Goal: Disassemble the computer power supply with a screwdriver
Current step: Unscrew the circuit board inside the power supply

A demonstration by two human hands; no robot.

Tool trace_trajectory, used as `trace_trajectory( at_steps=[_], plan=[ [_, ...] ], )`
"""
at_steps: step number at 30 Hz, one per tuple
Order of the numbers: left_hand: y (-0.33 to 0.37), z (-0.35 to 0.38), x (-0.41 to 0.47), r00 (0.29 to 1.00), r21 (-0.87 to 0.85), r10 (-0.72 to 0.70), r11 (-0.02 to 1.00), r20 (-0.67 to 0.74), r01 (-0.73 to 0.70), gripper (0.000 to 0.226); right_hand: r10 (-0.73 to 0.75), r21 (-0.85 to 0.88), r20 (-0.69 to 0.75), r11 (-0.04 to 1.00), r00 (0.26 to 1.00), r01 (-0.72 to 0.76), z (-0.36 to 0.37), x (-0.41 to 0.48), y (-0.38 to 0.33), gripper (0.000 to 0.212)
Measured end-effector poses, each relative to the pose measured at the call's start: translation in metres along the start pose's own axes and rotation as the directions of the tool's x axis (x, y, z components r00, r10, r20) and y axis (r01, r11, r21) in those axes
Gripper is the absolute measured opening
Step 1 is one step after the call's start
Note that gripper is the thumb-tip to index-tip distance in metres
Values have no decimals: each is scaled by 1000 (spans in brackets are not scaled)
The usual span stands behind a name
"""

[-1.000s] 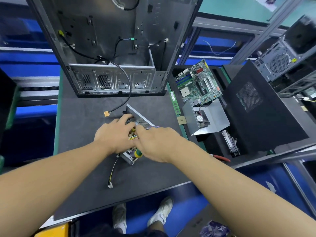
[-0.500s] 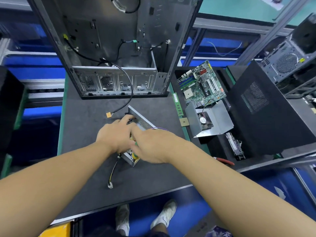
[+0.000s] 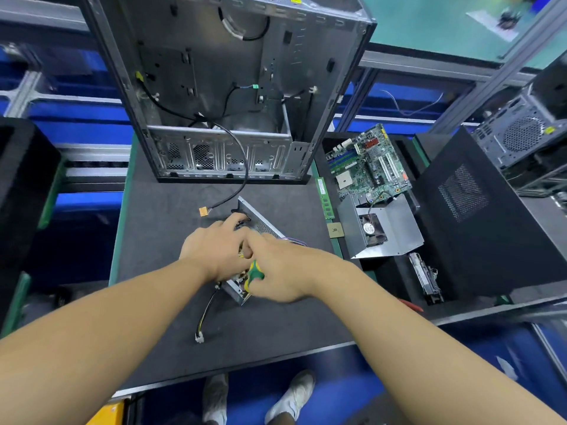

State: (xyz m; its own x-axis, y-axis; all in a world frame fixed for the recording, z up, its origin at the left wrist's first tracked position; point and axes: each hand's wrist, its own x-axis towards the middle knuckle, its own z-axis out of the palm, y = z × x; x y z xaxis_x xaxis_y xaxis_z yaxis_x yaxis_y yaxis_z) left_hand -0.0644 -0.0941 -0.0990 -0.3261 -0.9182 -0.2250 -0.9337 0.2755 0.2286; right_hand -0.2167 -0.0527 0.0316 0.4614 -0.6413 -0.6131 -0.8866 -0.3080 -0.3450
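Grey metal, the supply (image 3: 264, 224) lies slantwise on the dark mat (image 3: 165, 302), in front of the open case (image 3: 221, 87) and well apart from it. Very little has changed over the last second. The left hand (image 3: 214, 250) stays spread over the supply's top with its fingers bent down onto the far end, gripping it to hold it steady. The right hand (image 3: 283, 271) stays closed round the screwdriver (image 3: 254, 275), and both hands keep touching above the box. The one small shift is that a little more of the green and yellow handle now shows between them. The supply itself has not moved on the mat, and no panel or screw has come away in view. I judge that a screw is still being worked and the disassembly is at an early or middle step, not finished.

Much is hidden. The hands cover most of the supply, so only its meshed side and its near corner show. The screwdriver's shaft and tip are out of sight, so I cannot tell which screw it meets, or whether it is seated at all. Yellow wires show between the hands, yet whether the top is already open is unclear. A yellow and black cable (image 3: 205, 315) trails from the near corner toward the mat's edge.
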Motion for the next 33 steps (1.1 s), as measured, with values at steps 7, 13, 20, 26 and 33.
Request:
trace_trajectory(
  at_steps=[7, 13, 20, 26, 33],
  plan=[
    [-2, 0, 0, 999, 62, 52, 997, 1, -52, 63, 100, -325, -220, 930, 970, -169, 11, 2, -5, 51],
    [0, 0, -1, 999, 13, 29, 1000, -33, -29, 59, -32, -58, -52, 998, 998, 29, 6, -2, -1, 42],
    [-3, 2, 0, 998, 37, 59, 998, -33, -58, 69, 156, -297, -179, 933, 971, -204, 11, -2, -6, 57],
    [-1, 0, 1, 999, 22, 45, 999, -26, -45, 54, -2, -60, -23, 998, 1000, 1, 8, -2, -2, 38],
    [-1, -1, 0, 999, 33, 53, 998, -3, -52, 59, 139, -270, -244, 941, 960, -205, 14, 1, -3, 49]
  ],
)
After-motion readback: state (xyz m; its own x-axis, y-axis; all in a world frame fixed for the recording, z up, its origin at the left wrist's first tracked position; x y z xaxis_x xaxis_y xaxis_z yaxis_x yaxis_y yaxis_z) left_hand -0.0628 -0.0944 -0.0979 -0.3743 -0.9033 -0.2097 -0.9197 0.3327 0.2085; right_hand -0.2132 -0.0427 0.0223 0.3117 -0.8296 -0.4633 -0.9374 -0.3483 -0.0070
